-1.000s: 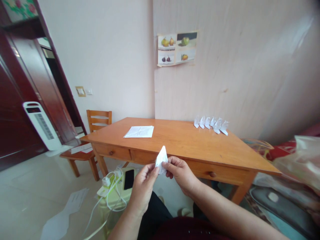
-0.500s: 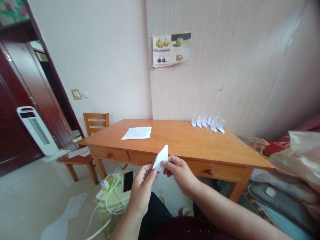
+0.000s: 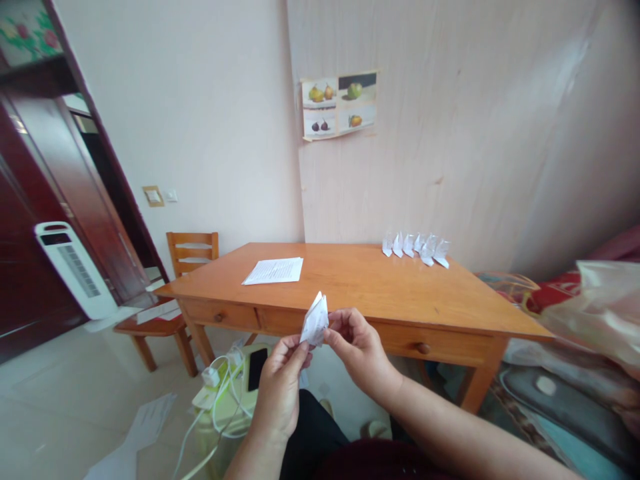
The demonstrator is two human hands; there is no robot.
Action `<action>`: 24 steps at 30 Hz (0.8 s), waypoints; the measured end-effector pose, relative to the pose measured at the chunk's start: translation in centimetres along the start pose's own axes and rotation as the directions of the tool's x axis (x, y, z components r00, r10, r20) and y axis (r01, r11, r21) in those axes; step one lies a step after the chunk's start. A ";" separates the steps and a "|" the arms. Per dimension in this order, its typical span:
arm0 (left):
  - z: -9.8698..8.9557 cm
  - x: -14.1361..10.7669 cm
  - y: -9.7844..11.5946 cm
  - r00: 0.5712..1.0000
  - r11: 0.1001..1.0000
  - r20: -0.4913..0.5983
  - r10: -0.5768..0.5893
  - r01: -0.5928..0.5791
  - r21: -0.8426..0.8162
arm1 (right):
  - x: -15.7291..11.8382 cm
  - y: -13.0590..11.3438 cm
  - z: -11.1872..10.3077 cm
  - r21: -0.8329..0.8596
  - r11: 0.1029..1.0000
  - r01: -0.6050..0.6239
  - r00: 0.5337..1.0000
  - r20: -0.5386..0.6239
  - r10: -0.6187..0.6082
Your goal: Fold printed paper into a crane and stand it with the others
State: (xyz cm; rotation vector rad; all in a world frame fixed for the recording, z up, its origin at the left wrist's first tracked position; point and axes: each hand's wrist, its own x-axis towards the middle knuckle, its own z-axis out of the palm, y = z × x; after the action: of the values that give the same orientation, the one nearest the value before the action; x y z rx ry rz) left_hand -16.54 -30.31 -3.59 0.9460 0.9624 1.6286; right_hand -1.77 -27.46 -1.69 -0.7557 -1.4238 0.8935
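Note:
A small folded piece of white printed paper (image 3: 315,321) is held up in front of the table's near edge, its top points slightly parted. My left hand (image 3: 284,373) pinches its lower left corner between thumb and fingers. At its right side, the thumb and fingers of my right hand (image 3: 357,347) close on the paper's edge. Several folded white paper pieces (image 3: 427,252) stand in a group at the back right of the table. A stack of printed sheets (image 3: 274,270) lies on the table's left half.
The wooden table (image 3: 360,283) with drawers spans the middle. A chair (image 3: 193,250) with papers stands at left. Below, a yellow-green stool (image 3: 235,390) carries a phone (image 3: 257,369) and white cables. Loose sheets (image 3: 145,427) lie on the floor; bags (image 3: 595,313) are at right.
The folded paper has turned and shifted slightly left, and its upper folds now show apart. My right hand's fingers have moved along to its right edge.

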 end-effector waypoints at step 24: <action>-0.5 0.2 -0.6 0.999 1.000 0.032 0.013 -0.013 -0.010 | 0.0 -0.3 0.0 0.026 0.999 0.036 0.999 0.009 -0.036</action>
State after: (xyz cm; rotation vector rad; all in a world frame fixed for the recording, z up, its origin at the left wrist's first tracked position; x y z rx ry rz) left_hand -16.80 -30.04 -4.26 0.9713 0.9276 1.6226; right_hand -1.71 -27.57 -1.40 -0.7052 -1.4275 0.8876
